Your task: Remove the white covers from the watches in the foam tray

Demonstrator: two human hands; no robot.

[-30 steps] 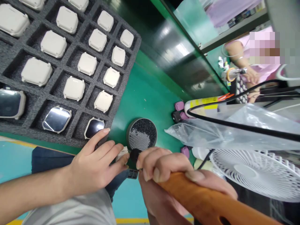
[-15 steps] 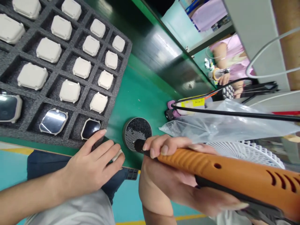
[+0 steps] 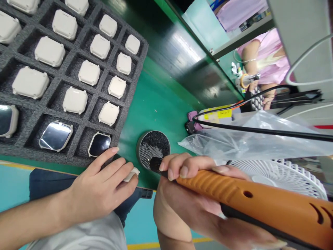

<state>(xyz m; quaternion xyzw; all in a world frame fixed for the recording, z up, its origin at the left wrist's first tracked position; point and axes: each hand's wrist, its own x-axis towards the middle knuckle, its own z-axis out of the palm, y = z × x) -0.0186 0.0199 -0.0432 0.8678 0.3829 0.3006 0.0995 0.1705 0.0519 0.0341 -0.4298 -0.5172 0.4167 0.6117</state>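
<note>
My right hand [image 3: 192, 194] is wrapped around the orange, ribbed handle of an electric screwdriver [image 3: 249, 194]. Its black nose points into a round dish [image 3: 141, 147] with a dimpled floor and small black screws along one side; the bit itself is hidden. My left hand [image 3: 104, 182] is closed on a pale watch case [image 3: 132, 174], of which only one edge shows between thumb and fingers. The left forefinger stretches to the corner of a grey foam tray [image 3: 93, 93], next to a watch [image 3: 100, 144] lying screen up.
Several cream watch cases [image 3: 89, 72] sit in the foam tray's cells. The green bench [image 3: 151, 100] ends at a dark upright panel. A clear plastic bag [image 3: 247, 139], black cable [image 3: 260, 130] and white fan [image 3: 291, 173] are at right. Beyond, a person in pink [image 3: 270, 59] works.
The view has shifted slightly. More of the pale watch case shows in my left hand. The screwdriver's nose stays over the dish, with my right hand's grip the same.
</note>
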